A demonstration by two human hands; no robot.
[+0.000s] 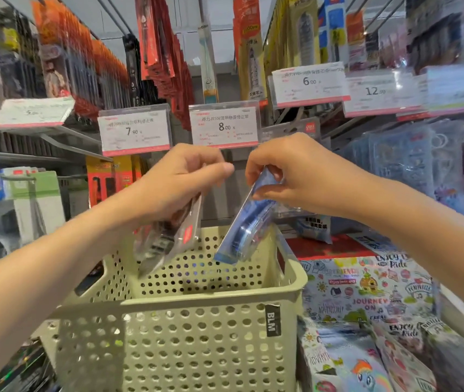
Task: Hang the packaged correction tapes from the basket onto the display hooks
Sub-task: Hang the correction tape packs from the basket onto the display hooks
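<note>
Pale green perforated plastic forms the basket (197, 321), which is taken as the landmark at the lower centre; its bottom edge is cut off by the frame, and what lies inside is hidden behind its near wall. Above its far left corner, the left hand (180, 182) is seen with fingers curled round a clear packaged item with a red label (168, 239), whose contents are blurred and cannot be identified for certain; the pack hangs tilted over the basket's rim. Above the far right corner, the right hand (296, 176) pinches the top of a blue packaged correction tape (243, 233), which slants down toward the basket; its upper end is covered by the fingers. Directly above the basket, behind both hands, a price tag marked 8.00 (224, 125) is fixed, and the display hook behind it is hidden. Left of that tag a second tag marked 7.90 (134, 131) is seen. Right of the basket, printed cartoon packs (366, 292) are stacked, partly blurred. Hanging goods higher up are smeared by motion and their print cannot be read.
</note>
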